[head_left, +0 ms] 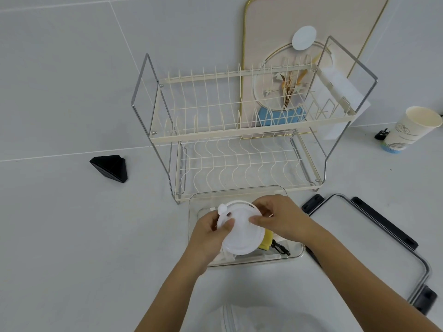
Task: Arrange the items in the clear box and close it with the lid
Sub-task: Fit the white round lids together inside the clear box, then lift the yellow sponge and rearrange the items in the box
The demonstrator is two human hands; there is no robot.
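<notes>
In front of me a pale grey bench meets a wall of large grey tiles under even, soft light. A two-tier cream dish rack stands against the wall, a pink gold-rimmed board leaning behind it. A paper cup lies tilted to its right, a black wedge to its left.

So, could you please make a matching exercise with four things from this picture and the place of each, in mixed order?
Things:
1. white round lid
2. box lid
3. paper cup
4. black triangular object

Places:
A. far right, near the wall
B. left of the dish rack
C. held in both hands over the clear box
D. flat on the table, right of the box

Pairs: 1-C, 2-D, 3-A, 4-B
</notes>
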